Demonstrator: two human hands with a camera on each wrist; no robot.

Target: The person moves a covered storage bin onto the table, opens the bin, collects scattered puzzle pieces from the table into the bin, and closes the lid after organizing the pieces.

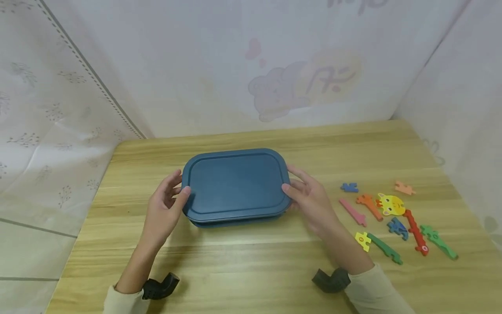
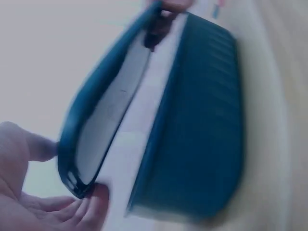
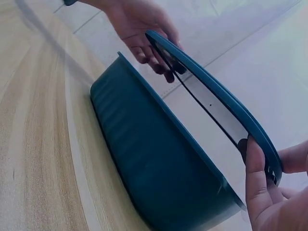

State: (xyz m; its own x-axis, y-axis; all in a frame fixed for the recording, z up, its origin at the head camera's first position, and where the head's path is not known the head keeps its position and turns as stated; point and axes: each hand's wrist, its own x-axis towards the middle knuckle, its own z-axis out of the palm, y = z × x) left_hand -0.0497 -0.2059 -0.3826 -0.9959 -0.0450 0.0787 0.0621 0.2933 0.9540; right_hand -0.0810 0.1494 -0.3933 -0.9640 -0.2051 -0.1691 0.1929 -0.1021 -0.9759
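Between both hands is a dark blue rectangular lid (image 1: 237, 185) with rounded corners. My left hand (image 1: 164, 207) pinches its left end, thumb on top and fingers beneath. At the other end my right hand (image 1: 311, 198) grips the rim the same way. Below the lid stands a deep blue box (image 3: 149, 154) with ribbed sides, resting on the table. In both wrist views the lid is lifted and a gap shows between it and the box rim. The pale underside (image 2: 115, 101) of the lid faces the box. The box's inside is hidden.
On the right of the wooden table (image 1: 251, 270) lie several colourful puzzle pieces, among them a yellow animal head (image 1: 391, 204), a red piece (image 1: 415, 233) and a green strip (image 1: 385, 248). A patterned cloth (image 1: 196, 65) hangs behind the table's back edge.
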